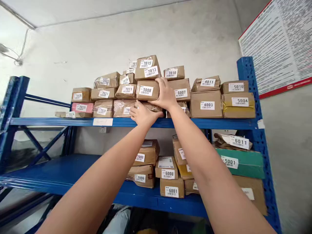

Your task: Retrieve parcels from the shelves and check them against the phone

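Observation:
Both my arms reach up to the top shelf (60,122) of a blue rack. My right hand (165,96) lies with its fingers against the right side of a brown parcel labelled 5008 (147,90). My left hand (143,115) is under it, fingers curled on a flatter brown parcel (152,106) that lies beneath 5008 at the shelf's front edge. Above 5008 sits a parcel labelled 7013 and 7015 (147,67). Parcel 6007 (181,89) is just right of my right hand.
Many taped brown parcels with numbered labels fill the top shelf, among them 4003 (206,104), 5004 (239,104) and a pink one, 7025 (82,108). The lower shelf (73,172) carries more parcels at its right, including a green box 5001 (240,161). A printed wall chart (280,45) hangs at right.

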The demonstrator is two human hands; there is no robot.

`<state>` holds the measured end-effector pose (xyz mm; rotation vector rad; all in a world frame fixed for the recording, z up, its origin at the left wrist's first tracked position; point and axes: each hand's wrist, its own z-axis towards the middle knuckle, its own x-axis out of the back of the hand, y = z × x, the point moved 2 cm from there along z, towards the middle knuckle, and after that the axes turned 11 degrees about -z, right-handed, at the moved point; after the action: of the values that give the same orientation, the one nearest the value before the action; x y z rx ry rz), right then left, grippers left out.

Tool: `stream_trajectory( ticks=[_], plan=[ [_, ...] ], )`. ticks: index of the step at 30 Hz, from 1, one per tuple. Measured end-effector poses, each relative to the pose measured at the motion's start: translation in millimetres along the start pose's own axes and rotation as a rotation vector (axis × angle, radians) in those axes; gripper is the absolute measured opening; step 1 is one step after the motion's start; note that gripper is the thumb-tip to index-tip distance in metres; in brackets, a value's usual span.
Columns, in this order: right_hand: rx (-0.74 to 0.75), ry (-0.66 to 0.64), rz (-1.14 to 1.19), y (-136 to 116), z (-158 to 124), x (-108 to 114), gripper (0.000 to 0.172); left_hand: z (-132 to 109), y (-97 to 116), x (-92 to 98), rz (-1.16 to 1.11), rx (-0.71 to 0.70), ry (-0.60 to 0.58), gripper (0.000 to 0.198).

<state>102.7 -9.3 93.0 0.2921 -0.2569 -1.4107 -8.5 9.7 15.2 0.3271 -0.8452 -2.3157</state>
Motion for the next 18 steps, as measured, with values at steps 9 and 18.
stream_trajectory(
  ticks=[9,18],
  plan=[
    [-0.038,-0.023,0.063,-8,8,20,0.096,-6,2,42.7,0.065,-0.159,-0.219,0.126],
    [-0.189,-0.137,0.027,-32,17,34,0.094,22,-21,55.4,0.213,-0.664,-0.241,0.049]
  ],
)
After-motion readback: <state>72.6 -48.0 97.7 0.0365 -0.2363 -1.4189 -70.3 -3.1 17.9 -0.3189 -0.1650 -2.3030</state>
